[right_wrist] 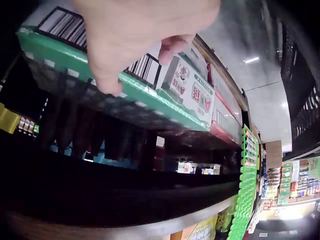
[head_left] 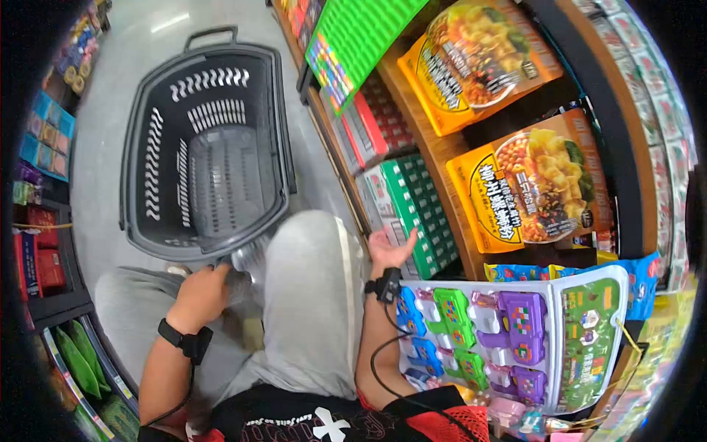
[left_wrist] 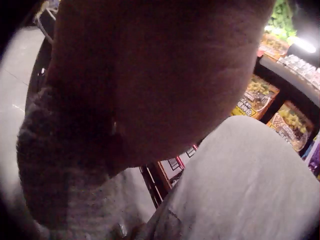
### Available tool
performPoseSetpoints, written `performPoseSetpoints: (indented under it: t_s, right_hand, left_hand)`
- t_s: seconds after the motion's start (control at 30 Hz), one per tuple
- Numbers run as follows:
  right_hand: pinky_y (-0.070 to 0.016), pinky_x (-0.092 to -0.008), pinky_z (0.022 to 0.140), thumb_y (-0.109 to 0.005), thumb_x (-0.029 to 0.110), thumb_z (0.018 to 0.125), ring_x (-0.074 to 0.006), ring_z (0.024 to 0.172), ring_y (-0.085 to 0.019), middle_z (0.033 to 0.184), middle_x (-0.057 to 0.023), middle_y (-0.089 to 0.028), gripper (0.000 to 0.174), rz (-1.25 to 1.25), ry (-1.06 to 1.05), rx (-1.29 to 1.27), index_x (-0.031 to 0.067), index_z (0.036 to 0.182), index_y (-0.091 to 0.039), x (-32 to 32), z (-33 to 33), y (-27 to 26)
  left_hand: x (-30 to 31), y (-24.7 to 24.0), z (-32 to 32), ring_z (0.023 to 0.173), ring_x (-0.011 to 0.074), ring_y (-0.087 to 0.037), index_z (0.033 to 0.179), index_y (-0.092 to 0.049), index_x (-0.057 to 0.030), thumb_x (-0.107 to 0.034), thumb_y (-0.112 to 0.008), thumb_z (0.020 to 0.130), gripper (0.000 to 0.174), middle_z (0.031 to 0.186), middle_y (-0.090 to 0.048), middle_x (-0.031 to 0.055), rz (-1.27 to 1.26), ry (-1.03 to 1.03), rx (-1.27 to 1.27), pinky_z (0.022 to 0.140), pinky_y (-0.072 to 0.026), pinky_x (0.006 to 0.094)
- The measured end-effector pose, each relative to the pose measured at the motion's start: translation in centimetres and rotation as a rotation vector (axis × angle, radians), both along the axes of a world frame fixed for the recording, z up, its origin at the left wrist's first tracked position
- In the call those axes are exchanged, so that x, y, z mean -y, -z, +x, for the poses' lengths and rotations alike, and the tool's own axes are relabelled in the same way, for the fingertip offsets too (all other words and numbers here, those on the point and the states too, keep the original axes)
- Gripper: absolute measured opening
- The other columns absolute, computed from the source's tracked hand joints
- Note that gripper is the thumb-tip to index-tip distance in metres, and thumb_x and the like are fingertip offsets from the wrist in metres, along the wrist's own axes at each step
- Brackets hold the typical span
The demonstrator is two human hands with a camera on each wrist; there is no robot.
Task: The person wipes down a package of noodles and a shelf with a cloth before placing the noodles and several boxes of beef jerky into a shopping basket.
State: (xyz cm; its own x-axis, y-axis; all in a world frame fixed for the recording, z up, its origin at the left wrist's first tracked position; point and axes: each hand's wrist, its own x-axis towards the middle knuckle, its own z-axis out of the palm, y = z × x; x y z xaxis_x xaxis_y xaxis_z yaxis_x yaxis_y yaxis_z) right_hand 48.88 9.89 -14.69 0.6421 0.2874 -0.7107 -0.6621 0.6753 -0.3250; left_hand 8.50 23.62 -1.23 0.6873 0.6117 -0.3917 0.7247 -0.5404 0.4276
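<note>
In the head view my right hand [head_left: 390, 250] is at the near end of a green-and-white carton [head_left: 416, 214] on the low shelf. The right wrist view shows its thumb against the green edge of that carton [right_wrist: 197, 97], over the barcode side, with the other fingers loosely bent in front. My left hand [head_left: 202, 295] is low between the knees, close to the near rim of a dark grey shopping basket [head_left: 283, 140]. Its fingers are curled beside a blurred greyish thing [head_left: 243, 276]; I cannot tell whether it holds this.
A red-edged carton [head_left: 372, 121] stands beyond the green one. Orange noodle packs [head_left: 526, 188] fill the shelf above. A hanging toy card [head_left: 589, 339] in purple, green and blue is close to my right forearm. More shelves [head_left: 48, 258] line the left side.
</note>
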Motion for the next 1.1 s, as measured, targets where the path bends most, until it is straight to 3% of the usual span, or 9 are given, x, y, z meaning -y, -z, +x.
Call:
performPoseSetpoints:
  t_s: [0.2,0.3,0.37,0.53,0.7,0.77,0.87,0.97,1.1]
  right_hand:
    - [-0.0416,-0.0222,0.062,-0.091,0.059,0.066,-0.0155,0.077,-0.054,0.096,-0.0054,-0.054,0.091,-0.064,0.016,-0.207,0.0045,0.126,-0.051,0.0,1.8,1.5]
    - [-0.0541,-0.0324,0.078,-0.087,0.063,0.069,-0.0213,0.096,-0.058,0.121,-0.0137,-0.052,0.106,-0.111,-0.156,-0.141,-0.0091,0.133,-0.044,0.8,0.7,2.0]
    - [-0.0563,-0.0360,0.090,-0.062,0.046,0.100,-0.0256,0.114,-0.063,0.141,-0.0160,-0.056,0.063,-0.067,-0.461,0.253,-0.0016,0.140,-0.048,1.3,-1.3,0.5]
    - [-0.0541,-0.0334,0.090,-0.060,0.028,0.103,-0.0194,0.102,-0.068,0.120,-0.0094,-0.070,0.034,-0.177,-0.961,0.899,0.0054,0.128,-0.063,-1.2,-4.8,-18.4]
    - [-0.0559,-0.0353,0.085,-0.063,0.013,0.097,-0.0272,0.112,-0.064,0.119,-0.0147,-0.068,0.025,-0.782,-0.317,1.892,-0.0018,0.117,-0.065,-2.4,-1.5,-32.0]
    - [-0.0546,-0.0457,0.090,-0.061,0.015,0.096,-0.0375,0.122,-0.060,0.123,-0.0181,-0.066,0.027,-1.106,0.118,2.015,-0.0017,0.117,-0.066,-3.2,0.7,-36.0]
    - [-0.0505,-0.0538,0.095,-0.059,0.019,0.095,-0.0470,0.119,-0.060,0.121,-0.0255,-0.068,0.031,-1.654,0.305,1.797,-0.0021,0.115,-0.067,-4.2,3.9,-37.9]
    - [-0.0489,-0.0552,0.096,-0.058,0.023,0.092,-0.0517,0.113,-0.061,0.114,-0.0330,-0.067,0.036,-1.852,-0.055,1.550,-0.0051,0.113,-0.068,-3.8,4.9,-40.4]
    - [-0.0526,-0.0551,0.089,-0.059,0.020,0.090,-0.0514,0.102,-0.067,0.105,-0.0341,-0.069,0.031,-1.982,-0.087,1.570,-0.0053,0.104,-0.071,-3.5,6.8,-40.2]
  left_hand:
    - [5.7,-2.4,0.2,0.092,0.0451,-0.066,0.122,-0.060,-0.0026,-0.008,-0.059,0.088,0.035,0.099,-0.067,0.0251,-0.032,0.044,-0.047,0.078,-0.0537,0.0532]
    - [8.9,-3.5,0.2,0.093,0.0458,-0.066,0.120,-0.059,-0.0021,-0.008,-0.061,0.087,0.034,0.099,-0.067,0.0252,-0.158,0.071,0.127,0.079,-0.0533,0.0534]
    - [9.8,-3.8,0.0,0.090,0.0450,-0.066,0.121,-0.060,-0.0022,-0.009,-0.061,0.087,0.035,0.097,-0.067,0.0251,-0.146,0.097,0.210,0.078,-0.0538,0.0530]
    - [8.0,-4.7,-0.6,0.088,0.0442,-0.067,0.120,-0.062,-0.0033,-0.010,-0.061,0.087,0.034,0.094,-0.068,0.0252,0.051,0.154,0.123,0.078,-0.0549,0.0525]
    - [3.5,-9.1,2.7,0.088,0.0445,-0.068,0.118,-0.064,-0.0065,-0.014,-0.059,0.087,0.033,0.093,-0.069,0.0259,0.038,0.359,0.082,0.078,-0.0551,0.0534]
    - [1.4,-8.4,4.5,0.087,0.0459,-0.068,0.117,-0.066,-0.0055,-0.015,-0.057,0.087,0.033,0.088,-0.069,0.0262,0.047,0.378,0.221,0.079,-0.0547,0.0551]
    - [0.0,-7.2,5.6,0.086,0.0435,-0.070,0.108,-0.066,-0.0033,-0.015,-0.057,0.087,0.025,0.089,-0.071,0.0232,0.121,0.304,0.358,0.077,-0.0562,0.0531]
    - [0.2,-5.7,4.5,0.085,0.0438,-0.070,0.108,-0.065,-0.0037,-0.015,-0.058,0.087,0.025,0.089,-0.071,0.0222,0.148,0.248,0.335,0.076,-0.0565,0.0526]
    - [0.4,-6.8,3.9,0.078,0.0431,-0.070,0.103,-0.063,-0.0051,-0.015,-0.060,0.085,0.020,0.082,-0.069,0.0212,0.153,0.292,0.314,0.070,-0.0568,0.0528]
